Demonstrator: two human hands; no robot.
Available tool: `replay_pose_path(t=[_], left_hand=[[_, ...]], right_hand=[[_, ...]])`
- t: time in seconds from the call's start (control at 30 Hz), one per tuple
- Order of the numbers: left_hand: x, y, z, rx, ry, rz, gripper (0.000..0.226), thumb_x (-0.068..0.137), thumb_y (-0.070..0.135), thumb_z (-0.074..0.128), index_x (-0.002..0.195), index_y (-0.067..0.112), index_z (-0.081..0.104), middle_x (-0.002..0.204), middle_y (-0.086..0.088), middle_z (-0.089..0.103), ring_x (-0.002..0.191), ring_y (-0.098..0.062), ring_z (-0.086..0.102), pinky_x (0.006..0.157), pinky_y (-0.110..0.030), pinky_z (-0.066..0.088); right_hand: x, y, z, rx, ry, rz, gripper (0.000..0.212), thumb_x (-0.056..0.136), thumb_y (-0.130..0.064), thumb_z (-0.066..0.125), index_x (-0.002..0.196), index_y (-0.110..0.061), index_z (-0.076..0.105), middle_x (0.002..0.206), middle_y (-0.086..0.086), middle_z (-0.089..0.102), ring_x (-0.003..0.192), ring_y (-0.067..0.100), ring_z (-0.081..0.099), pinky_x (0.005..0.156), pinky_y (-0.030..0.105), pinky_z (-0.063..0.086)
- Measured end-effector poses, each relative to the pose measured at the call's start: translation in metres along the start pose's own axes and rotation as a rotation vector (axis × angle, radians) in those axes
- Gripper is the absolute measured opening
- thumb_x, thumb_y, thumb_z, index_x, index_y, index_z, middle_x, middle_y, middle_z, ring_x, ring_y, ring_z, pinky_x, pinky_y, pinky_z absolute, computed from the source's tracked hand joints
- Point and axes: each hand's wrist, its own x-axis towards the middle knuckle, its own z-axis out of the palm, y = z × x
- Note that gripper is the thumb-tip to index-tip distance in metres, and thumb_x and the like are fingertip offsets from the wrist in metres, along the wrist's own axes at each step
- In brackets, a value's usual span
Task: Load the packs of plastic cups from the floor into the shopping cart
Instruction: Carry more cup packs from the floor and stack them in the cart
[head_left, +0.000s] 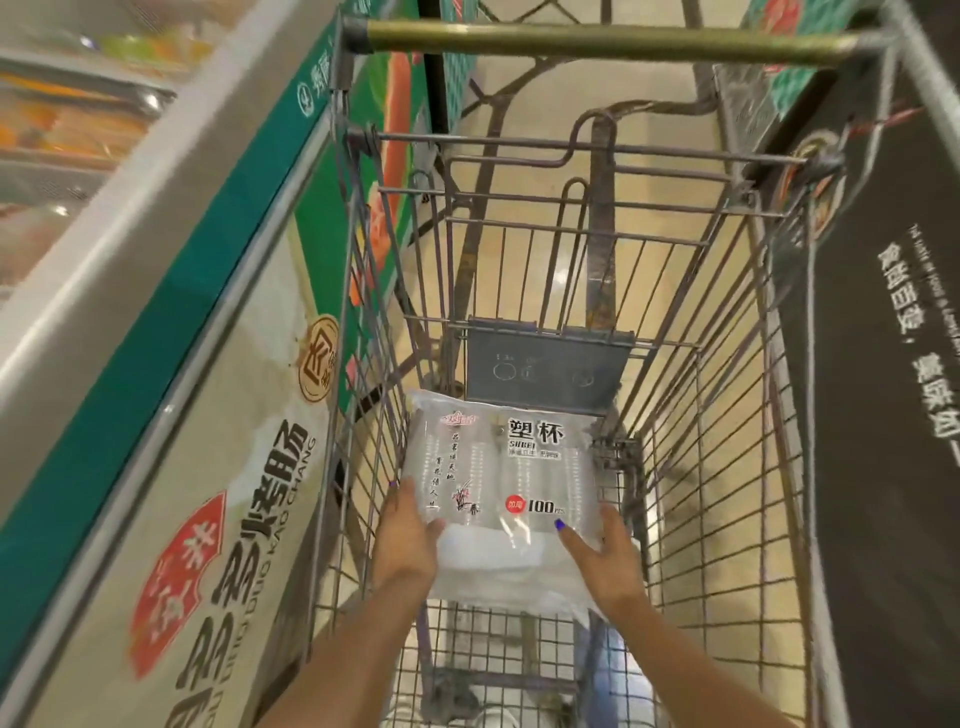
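Cups in a clear plastic pack (498, 467) sit between my two hands, low inside the shopping cart (727, 467), over its wire bottom and near the dark fold-down flap (545, 364) at the far end of the basket. My left hand (408, 535) holds the near-left edge with fingers wrapped under and thumb on top; my right hand (610, 556) presses against the near-right edge with fingers spread along the film. Both grips are clamped on the pack, one at each side.

I judge the pack to be light, since it holds only thin disposable cups, but bulky and soft-skinned. The film looks glossy and probably slippery, and the loose, crumpled wrap at the near end offers little to hold. The cups inside would crush or crack if squeezed hard, so a flat, gentle hold at both sides, where the stacked cups give the wrap some stiffness, seems best. Whether the pack already rests on the wire bottom I cannot tell. A freezer cabinet (171, 415) stands close on the left and a dark printed panel (883, 364) on the right, leaving little room.
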Motion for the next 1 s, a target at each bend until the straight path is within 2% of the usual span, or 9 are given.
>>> replay_pose_path(t=[0.13,0.23,0.3,0.4,0.53,0.77,0.87,0.93,1.0], left_hand=[[-0.023,0.033,-0.042,0.08,-0.033,0.226,0.074,0.09,0.04,0.061,0.152,0.022,0.023,0.16,0.001,0.018,0.146,-0.019,0.02,0.119,-0.039,0.023],[-0.043,0.059,-0.092,0.189,-0.012,0.408,0.075,0.088,0.037,0.065,0.151,0.024,0.027,0.159,0.002,0.02,0.146,-0.017,0.018,0.12,-0.033,0.013],[-0.062,0.071,-0.128,0.247,0.053,0.49,0.079,0.084,0.042,0.068,0.15,0.024,0.028,0.158,0.003,0.023,0.146,-0.017,0.02,0.115,-0.027,0.008],[-0.103,0.073,-0.185,0.234,0.146,0.541,0.091,0.077,0.051,0.071,0.151,0.025,0.026,0.156,0.003,0.028,0.145,-0.02,0.023,0.119,-0.034,0.015],[-0.166,0.049,-0.257,0.226,0.356,0.454,0.104,0.072,0.062,0.071,0.153,0.019,0.022,0.157,-0.002,0.028,0.143,-0.022,0.027,0.116,-0.035,0.019],[-0.314,-0.065,-0.329,0.144,0.614,0.136,0.098,0.076,0.065,0.064,0.152,0.02,0.021,0.157,-0.004,0.027,0.142,-0.026,0.029,0.113,-0.041,0.03],[-0.396,-0.129,-0.33,0.129,0.69,0.015,0.1,0.072,0.075,0.061,0.151,0.027,0.023,0.156,0.0,0.029,0.141,-0.025,0.031,0.112,-0.041,0.031],[-0.455,-0.166,-0.319,0.081,0.738,-0.119,0.106,0.067,0.076,0.06,0.151,0.022,0.026,0.155,-0.003,0.031,0.14,-0.025,0.033,0.112,-0.037,0.029],[-0.513,-0.199,-0.301,0.05,0.78,-0.238,0.115,0.06,0.084,0.051,0.15,0.016,0.028,0.156,-0.005,0.029,0.142,-0.024,0.031,0.113,-0.035,0.026]], right_hand=[[-0.03,-0.048,-0.033,-0.473,0.0,-0.297,0.096,0.067,-0.078,0.062,0.147,-0.035,0.032,0.134,-0.008,0.054,0.12,0.019,0.054,0.098,0.044,0.048],[-0.051,-0.102,-0.055,-0.778,-0.035,-0.496,0.097,0.068,-0.084,0.049,0.148,-0.033,0.029,0.143,-0.006,0.049,0.127,0.022,0.049,0.103,0.047,0.042],[-0.071,-0.142,-0.064,-0.831,-0.078,-0.6,0.098,0.071,-0.08,0.053,0.151,-0.032,0.024,0.151,-0.004,0.041,0.136,0.024,0.041,0.111,0.046,0.034],[-0.113,-0.201,-0.066,-0.763,-0.169,-0.738,0.103,0.073,-0.079,0.056,0.155,-0.032,0.015,0.159,-0.003,0.028,0.146,0.024,0.024,0.118,0.043,0.022],[-0.174,-0.269,-0.042,-0.698,-0.257,-0.946,0.096,0.081,-0.06,0.068,0.156,-0.029,0.017,0.16,-0.001,0.026,0.146,0.024,0.023,0.118,0.043,0.022],[-0.316,-0.326,0.041,-0.807,-0.547,-1.337,0.094,0.084,-0.055,0.067,0.156,-0.026,0.014,0.162,-0.001,0.019,0.15,0.023,0.014,0.121,0.043,0.016],[-0.383,-0.317,0.078,-0.901,-0.665,-1.487,0.096,0.083,-0.066,0.059,0.157,-0.028,0.009,0.164,-0.005,0.01,0.151,0.019,0.007,0.12,0.039,0.007],[-0.426,-0.296,0.101,-0.949,-0.751,-1.595,0.107,0.072,-0.086,0.043,0.156,-0.029,0.01,0.164,-0.005,0.01,0.15,0.019,0.009,0.12,0.04,0.008],[-0.469,-0.264,0.121,-0.977,-0.835,-1.674,0.112,0.063,-0.09,0.033,0.156,-0.03,0.013,0.164,-0.004,0.013,0.15,0.019,0.012,0.12,0.04,0.009]])
